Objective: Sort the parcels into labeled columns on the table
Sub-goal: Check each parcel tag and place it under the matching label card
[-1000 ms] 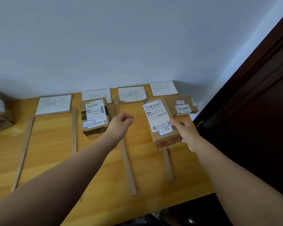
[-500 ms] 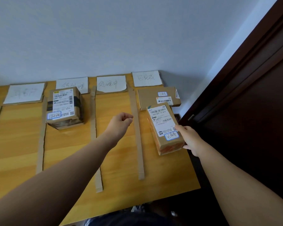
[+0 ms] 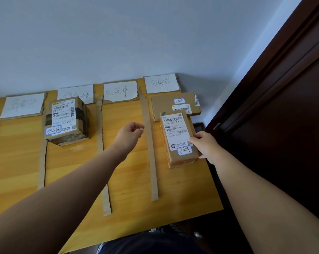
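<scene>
Spanning the view, the tabletop (image 3: 129, 180) carries columns parted by cardboard strips (image 3: 151, 153). In the rightmost column (image 3: 184, 186) a flat parcel (image 3: 166, 105) lies by the wall (image 3: 118, 43); the narrow parcel (image 3: 175, 136) sits just before it, long axis running toward the wall. The right grip (image 3: 204, 145) clasps its near right edge, thumb on top, nearer by far. The left grip (image 3: 130, 133), loosely curled and empty, hovers one column over.
</scene>
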Tool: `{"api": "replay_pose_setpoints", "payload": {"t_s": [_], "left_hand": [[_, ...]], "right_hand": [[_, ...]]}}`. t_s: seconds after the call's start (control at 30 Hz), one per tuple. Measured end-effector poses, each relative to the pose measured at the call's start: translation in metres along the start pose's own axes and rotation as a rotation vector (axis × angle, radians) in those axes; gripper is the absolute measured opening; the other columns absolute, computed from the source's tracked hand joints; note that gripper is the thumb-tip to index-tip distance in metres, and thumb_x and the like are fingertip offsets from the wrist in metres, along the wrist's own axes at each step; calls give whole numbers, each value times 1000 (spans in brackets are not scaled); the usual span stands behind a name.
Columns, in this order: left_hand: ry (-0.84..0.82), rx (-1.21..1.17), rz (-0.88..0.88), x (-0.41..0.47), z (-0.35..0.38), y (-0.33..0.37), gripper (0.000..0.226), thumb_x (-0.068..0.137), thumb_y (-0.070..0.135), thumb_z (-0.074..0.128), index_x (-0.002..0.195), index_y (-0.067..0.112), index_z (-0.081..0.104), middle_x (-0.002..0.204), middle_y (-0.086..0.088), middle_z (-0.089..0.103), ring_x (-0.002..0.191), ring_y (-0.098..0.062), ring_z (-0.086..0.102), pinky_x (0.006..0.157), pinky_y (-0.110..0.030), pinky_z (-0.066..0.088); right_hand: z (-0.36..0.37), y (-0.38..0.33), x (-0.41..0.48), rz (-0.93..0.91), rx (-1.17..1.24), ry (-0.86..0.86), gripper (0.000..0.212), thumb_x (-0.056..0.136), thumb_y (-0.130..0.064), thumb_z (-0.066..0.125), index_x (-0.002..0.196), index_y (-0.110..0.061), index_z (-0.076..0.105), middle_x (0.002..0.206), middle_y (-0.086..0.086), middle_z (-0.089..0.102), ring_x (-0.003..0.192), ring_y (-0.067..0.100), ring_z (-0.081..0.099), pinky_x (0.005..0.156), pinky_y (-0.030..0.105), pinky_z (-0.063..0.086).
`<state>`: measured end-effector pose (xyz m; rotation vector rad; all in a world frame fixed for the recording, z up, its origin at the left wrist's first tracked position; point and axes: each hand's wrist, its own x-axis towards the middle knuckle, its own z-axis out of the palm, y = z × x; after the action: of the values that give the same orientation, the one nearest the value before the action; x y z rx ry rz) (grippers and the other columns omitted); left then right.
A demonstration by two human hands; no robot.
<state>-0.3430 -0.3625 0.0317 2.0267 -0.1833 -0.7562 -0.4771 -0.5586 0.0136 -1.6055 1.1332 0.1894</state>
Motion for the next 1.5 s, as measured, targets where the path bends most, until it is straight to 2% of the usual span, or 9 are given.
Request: {"api": "replay_pose_setpoints", "payload": {"t_s": [0.17,0.4,0.5,0.63,0.7,0.87,1.13,1.37,1.5], "left_hand": [[6,16,-12,2,1,-2,19,97,17,48,114,17,58,110,-2,61,105,-19,57,90,-34,48],[-11,36,-14,-2,3,-5,24,98,18,47,120,14,57,114,-4,60,107,-20,56,92,-35,47],[-11,40,2,-7,2,-6,22,98,19,48,118,15,57,113,-3,60,106,-19,56,91,-35,48],[1,32,21,-14,-5,-6,21,97,19,48,116,17,58,111,-3,61,104,-19,57,87,-32,48],[20,25,36,-20,-13,-5,20,97,19,48,114,18,59,110,-2,61,104,-18,57,89,-33,49],[90,-9,67,-36,-47,-8,18,97,21,48,111,20,59,105,-1,62,101,-17,58,86,-33,50],[230,-81,58,-61,-152,-39,16,96,20,49,107,19,61,105,-3,64,104,-27,60,88,-39,50],[298,-75,72,-83,-266,-95,17,96,21,50,110,21,60,110,0,64,102,-21,60,94,-41,49],[313,-76,68,-89,-345,-129,17,97,23,50,111,22,59,108,0,65,103,-19,60,93,-40,49]], "right_hand": [[4,-2,6,-27,-24,15,4,96,-19,54,93,-21,56,102,5,65,100,26,63,84,47,55],[8,-4,7,-79,-137,77,17,94,-18,54,78,-21,57,107,12,70,100,30,65,87,51,55],[10,-2,7,-109,-191,97,14,94,-19,55,96,-8,65,107,12,70,98,28,66,85,46,56],[12,-7,2,-143,-237,176,40,93,-20,58,129,-5,48,120,11,61,103,26,61,79,38,53],[15,-13,-4,-202,-352,225,39,94,-21,56,129,-7,47,120,11,59,103,27,59,74,36,51],[36,-36,-17,-371,-616,271,36,95,-19,52,129,-11,50,131,13,49,121,32,45,92,42,48],[129,-87,-49,-565,-649,130,34,97,-22,50,129,-12,51,135,10,49,123,30,45,92,42,47],[252,-123,-91,-633,-621,20,32,97,-23,51,127,-13,52,133,7,52,123,26,47,95,38,46],[329,-144,-125,-641,-552,-25,32,96,-22,52,127,-13,52,130,7,54,105,22,54,81,30,45]]}}
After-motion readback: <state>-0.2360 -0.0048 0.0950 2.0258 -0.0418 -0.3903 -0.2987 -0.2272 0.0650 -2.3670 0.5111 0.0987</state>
